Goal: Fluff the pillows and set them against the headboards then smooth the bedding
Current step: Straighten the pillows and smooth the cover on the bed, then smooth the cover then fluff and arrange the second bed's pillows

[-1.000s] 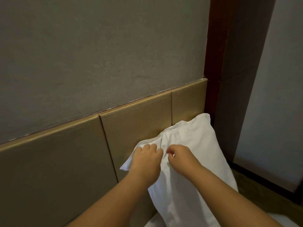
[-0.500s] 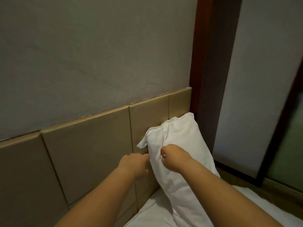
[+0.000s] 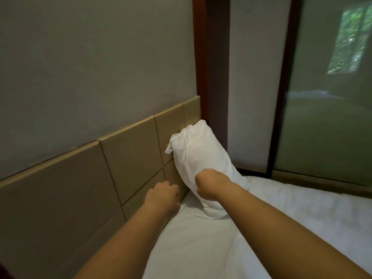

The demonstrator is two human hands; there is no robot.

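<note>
A white pillow stands on end at the head of the bed, its back leaning against the tan panelled headboard and its foot resting on the white sheet; a loose corner of the pillowcase sticks out toward 9 o'clock near the top. From the centre of the view the pillow lies at about 1 o'clock. The right hand, at roughly 4 o'clock from the centre, is curled into a fist and pressed against the lower front of the pillow; whether cloth is pinched inside the fist cannot be told. The left hand, at about 7 o'clock from the centre and at 9 o'clock of the right hand, is also loosely curled, with its knuckles toward the headboard; it is just beside the pillow's lower edge but apart from it, and it holds nothing visible. Both bare forearms reach in from 6 o'clock. Above the headboard rises a grey wall. At 3 o'clock of the pillow stands a dark red wooden post, then a pale panel, then a greenish glass pane with a dark frame.
</note>
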